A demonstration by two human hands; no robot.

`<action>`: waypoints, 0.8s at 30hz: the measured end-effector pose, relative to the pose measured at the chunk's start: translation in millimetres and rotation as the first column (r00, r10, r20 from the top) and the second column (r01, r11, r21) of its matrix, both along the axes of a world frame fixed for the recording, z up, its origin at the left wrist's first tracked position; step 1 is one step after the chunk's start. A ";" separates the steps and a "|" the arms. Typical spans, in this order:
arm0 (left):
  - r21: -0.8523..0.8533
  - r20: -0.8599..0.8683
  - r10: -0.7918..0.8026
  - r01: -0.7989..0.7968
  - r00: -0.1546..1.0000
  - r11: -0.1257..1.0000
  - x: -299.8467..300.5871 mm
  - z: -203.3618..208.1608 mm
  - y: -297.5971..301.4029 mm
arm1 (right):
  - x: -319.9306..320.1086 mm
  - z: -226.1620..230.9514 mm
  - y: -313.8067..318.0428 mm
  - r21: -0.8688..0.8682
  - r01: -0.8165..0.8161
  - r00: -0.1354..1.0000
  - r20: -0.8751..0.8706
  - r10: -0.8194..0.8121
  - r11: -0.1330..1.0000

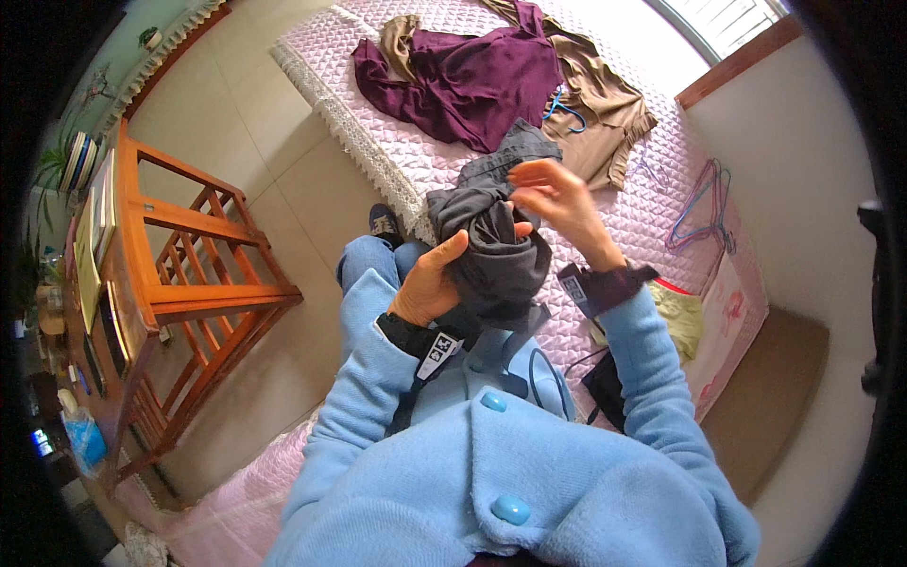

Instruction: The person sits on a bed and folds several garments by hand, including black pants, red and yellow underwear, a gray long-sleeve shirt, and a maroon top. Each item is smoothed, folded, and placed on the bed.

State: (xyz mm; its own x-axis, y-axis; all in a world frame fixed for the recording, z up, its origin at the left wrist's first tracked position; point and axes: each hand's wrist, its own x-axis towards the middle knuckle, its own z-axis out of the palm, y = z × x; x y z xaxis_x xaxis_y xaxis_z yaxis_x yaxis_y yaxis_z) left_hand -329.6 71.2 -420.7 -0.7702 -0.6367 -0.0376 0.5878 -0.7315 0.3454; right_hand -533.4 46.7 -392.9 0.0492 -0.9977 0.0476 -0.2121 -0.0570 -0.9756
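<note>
A dark grey garment (pixel 496 255) is bunched and twisted into a thick bundle in front of me, just above my lap. A flatter, stitched end of it sticks out at the far side toward the bed. My left hand (pixel 430 285) grips the bundle from its left, thumb up along the cloth and the fingers mostly hidden. From the right, my right hand (pixel 564 203) bends its fingers onto the top folds; they look closed on the cloth, though slightly blurred. Beyond the bundle, a purple garment (pixel 472 80) and a brown garment (pixel 600 113) lie spread out.
The garments lie on a pink quilted bed (pixel 321 57) with a lace edge. A blue hanger (pixel 567 113) rests by the brown garment, and several hangers (pixel 704 208) lie at right. Yellow-green cloth (pixel 675 321) is beside my right arm. A wooden chair (pixel 213 302) stands left.
</note>
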 end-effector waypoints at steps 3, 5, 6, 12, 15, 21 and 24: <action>0.016 0.112 0.006 -0.008 0.994 1.000 -1.2 6.0 -2.4 | -5.7 15.5 12.7 0.054 0.078 0.987 -0.142 -0.070 0.995; -0.042 0.254 0.079 -0.070 0.964 0.997 -4.7 9.0 -1.6 | 0.0 16.8 21.5 -0.100 -0.104 0.889 -0.456 0.047 0.990; -0.146 0.303 0.120 -0.078 0.945 0.986 -5.8 9.5 -1.1 | 3.6 15.7 24.8 -0.156 -0.165 0.859 -0.507 0.064 0.974; -0.260 0.490 0.417 -0.328 0.766 0.908 23.2 -13.7 -19.3 | -35.5 33.4 30.2 -0.045 0.132 0.972 0.202 -0.121 0.990; -0.448 0.655 0.575 -0.361 0.490 0.818 68.7 -41.9 -42.0 | -128.1 72.7 46.6 -0.457 0.355 0.861 -0.180 -0.476 0.816; -0.745 0.667 0.721 0.133 0.189 0.654 140.0 -37.2 -88.5 | -316.1 92.1 117.5 -0.729 0.261 0.420 -0.504 -0.754 0.633; -0.744 0.663 0.711 0.320 0.237 0.587 118.1 14.9 -112.7 | -336.6 79.9 112.8 -0.583 0.657 0.357 -0.318 -0.878 0.478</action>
